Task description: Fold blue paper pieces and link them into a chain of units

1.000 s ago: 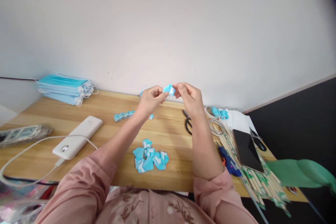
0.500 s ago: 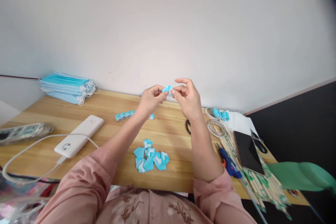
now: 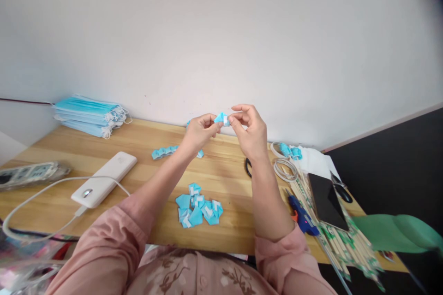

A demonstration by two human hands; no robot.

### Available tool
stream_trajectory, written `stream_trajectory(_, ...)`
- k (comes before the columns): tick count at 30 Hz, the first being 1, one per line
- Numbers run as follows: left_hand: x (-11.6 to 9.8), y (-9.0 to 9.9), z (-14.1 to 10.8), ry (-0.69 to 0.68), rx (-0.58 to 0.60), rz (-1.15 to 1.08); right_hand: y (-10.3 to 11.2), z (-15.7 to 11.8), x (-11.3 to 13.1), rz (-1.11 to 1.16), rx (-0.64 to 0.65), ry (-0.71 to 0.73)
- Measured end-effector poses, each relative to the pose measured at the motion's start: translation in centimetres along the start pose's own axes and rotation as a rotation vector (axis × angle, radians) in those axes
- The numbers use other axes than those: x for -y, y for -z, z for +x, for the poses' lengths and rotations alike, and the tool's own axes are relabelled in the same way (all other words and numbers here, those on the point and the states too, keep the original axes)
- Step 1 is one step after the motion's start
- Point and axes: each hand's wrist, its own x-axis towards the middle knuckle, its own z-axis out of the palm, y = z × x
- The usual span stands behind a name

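Note:
A small folded blue piece [image 3: 220, 118] with a white patch is held up between both hands, above the table's back part. Its left side is pinched by the thumb and fingers of my left hand [image 3: 201, 131]. My right hand [image 3: 249, 131] pinches the right edge, with its index finger arched above. Several similar folded blue pieces [image 3: 196, 215] lie in a loose cluster on the wooden table [image 3: 231, 189], nearer my body. A joined blue strip [image 3: 164, 151] lies behind my left forearm, partly hidden by it.
At the back left is a stack of blue masks [image 3: 86, 115]. A white power bank [image 3: 104, 179] with a cable and a power strip [image 3: 32, 175] lie left. At right are a blue glue gun [image 3: 302, 216], a black phone [image 3: 327, 200], wrapped sticks [image 3: 349, 246] and cable coils [image 3: 285, 169].
My right hand has shifted slightly to the right, and more of the piece's white patch shows between the hands. My left hand has barely moved.

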Motion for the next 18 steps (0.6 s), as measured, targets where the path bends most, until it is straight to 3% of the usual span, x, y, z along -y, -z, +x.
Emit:
stream_trajectory(3, -0.1, 0.0, 0.0, -0.005, -0.032, -0.012, 0.3, -0.1, 0.5, -0.101, -0.040, 0.095)
stream_trajectory(10, -0.5, -0.2, -0.2, -0.021, -0.049, -0.022, 0.5, -0.3, 1.2, -0.362, 0.009, 0.283)
stream_trajectory(18, -0.6, 0.0, -0.2, -0.031, -0.013, -0.030, 0.8, -0.3, 1.1, -0.373, 0.068, 0.250)
